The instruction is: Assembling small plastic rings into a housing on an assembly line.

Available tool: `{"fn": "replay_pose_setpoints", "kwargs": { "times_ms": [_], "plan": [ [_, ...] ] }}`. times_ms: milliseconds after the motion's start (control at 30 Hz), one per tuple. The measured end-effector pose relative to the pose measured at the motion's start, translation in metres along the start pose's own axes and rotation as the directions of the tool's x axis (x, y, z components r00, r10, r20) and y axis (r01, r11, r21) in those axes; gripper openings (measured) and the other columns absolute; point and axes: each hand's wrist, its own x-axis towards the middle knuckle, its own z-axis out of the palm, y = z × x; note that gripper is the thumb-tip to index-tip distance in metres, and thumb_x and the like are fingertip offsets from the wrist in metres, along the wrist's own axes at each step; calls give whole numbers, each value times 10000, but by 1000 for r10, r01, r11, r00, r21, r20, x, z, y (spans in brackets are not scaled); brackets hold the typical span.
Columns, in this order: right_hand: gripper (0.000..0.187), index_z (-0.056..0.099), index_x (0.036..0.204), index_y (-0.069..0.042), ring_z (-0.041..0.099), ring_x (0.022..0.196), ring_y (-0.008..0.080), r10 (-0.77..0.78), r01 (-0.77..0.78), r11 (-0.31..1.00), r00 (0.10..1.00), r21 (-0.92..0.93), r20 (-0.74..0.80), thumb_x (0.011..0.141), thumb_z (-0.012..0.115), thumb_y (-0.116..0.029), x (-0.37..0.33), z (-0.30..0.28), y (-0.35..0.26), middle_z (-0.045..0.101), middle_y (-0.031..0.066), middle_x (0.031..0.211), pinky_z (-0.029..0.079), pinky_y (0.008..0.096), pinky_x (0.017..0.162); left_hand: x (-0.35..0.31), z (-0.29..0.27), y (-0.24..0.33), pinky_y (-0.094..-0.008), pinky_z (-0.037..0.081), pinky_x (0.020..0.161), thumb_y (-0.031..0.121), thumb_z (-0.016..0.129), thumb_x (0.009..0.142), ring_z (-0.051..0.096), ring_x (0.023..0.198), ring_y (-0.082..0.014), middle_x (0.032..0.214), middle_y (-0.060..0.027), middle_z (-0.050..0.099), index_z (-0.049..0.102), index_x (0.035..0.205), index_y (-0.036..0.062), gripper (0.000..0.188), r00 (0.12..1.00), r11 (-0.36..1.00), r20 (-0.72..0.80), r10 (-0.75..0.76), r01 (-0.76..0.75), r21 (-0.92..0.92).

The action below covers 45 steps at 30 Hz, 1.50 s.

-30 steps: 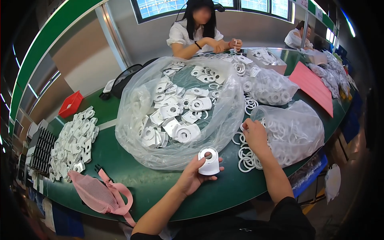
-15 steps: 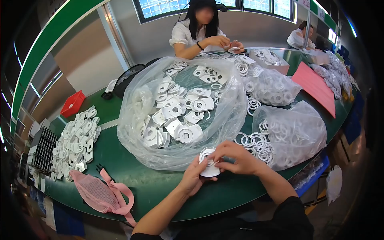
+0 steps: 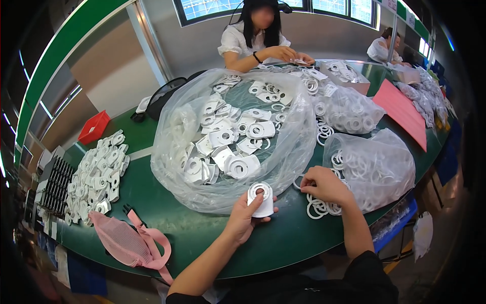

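A white plastic plate with a round hole (image 3: pixel 264 206) is held in my left hand (image 3: pixel 242 219). My left thumb lies across its face at the hole, and the fingers support it from behind. My right hand (image 3: pixel 328 185) is at the left edge of a loose heap of white rings (image 3: pixel 318 209), fingers pinched together. The edge of one white ring (image 3: pixel 297 182) shows at those fingertips; the rest is behind them. Beyond my hands, an opened clear plastic bag (image 3: pixel 169 175) holds many similar white plates (image 3: pixel 242 166).
To the right stand bags of white rings (image 3: pixel 374 175) and a pink sheet (image 3: pixel 400 114). At left are a heap of white plates (image 3: pixel 98 177), a red bin (image 3: pixel 93 126), black stacked trays (image 3: pixel 53 190) and a pink mesh bag (image 3: pixel 119 240). A co-worker (image 3: pixel 258 40) handles parts across the green table (image 3: pixel 202 243).
My right hand has left the plate and moved right to the loose rings. My left hand still holds the plate, now tilted more upright with its face showing.
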Motion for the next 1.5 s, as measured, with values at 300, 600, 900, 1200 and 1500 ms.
{"fn": "replay_pose_setpoints", "kwargs": {
  "times_ms": [300, 600, 900, 1200, 1500],
  "plan": [
    [112, 522, 946, -24, 524, 732, 73, 36, -44, 520, 999, 853, 29, 895, 535, -124, 2, -24, -4, 595, 30, 837, 419, 209, 657, 0, 0, -6, -284, 553, 730, 23, 519, 869, 606, 995, -264, 1169, -158, 550, 323, 1289, 57, 465, 988, 1000, 156, 21, -24, 16],
    [56, 596, 882, -16, 560, 689, 212, -259, 353, 876, 919, 329, -298, 839, 569, -40, 13, 40, -46, 558, 83, 758, 433, 297, 617, -3, 4, -6, -218, 473, 555, -12, 498, 839, 635, 942, -236, 1119, -158, 564, 263, 1341, 54, 558, 965, 983, 261, -23, -26, 183],
    [104, 618, 895, -46, 573, 751, 266, -379, 430, 889, 884, 160, -273, 791, 620, -50, 15, 47, -41, 570, 83, 807, 456, 334, 638, -3, 1, -8, -196, 462, 540, 19, 513, 853, 637, 923, -208, 1083, -109, 560, 258, 1355, 46, 564, 953, 967, 302, -27, -52, 249],
    [119, 606, 893, -35, 569, 763, 280, -385, 435, 891, 874, 126, -296, 781, 619, -74, 14, 50, -43, 554, 100, 828, 466, 346, 648, -3, 1, -8, -196, 447, 523, 38, 499, 856, 634, 935, -218, 1097, -115, 555, 240, 1366, 54, 573, 934, 972, 351, -71, -14, 235],
    [157, 612, 905, -46, 579, 761, 258, -409, 447, 893, 855, 52, -319, 749, 630, -50, 11, 51, -49, 568, 85, 838, 479, 333, 637, -2, -2, -9, -189, 428, 511, 112, 472, 909, 637, 922, -204, 1094, -112, 570, 244, 1368, 66, 514, 939, 986, 332, -86, 32, 162]
  ]
}}
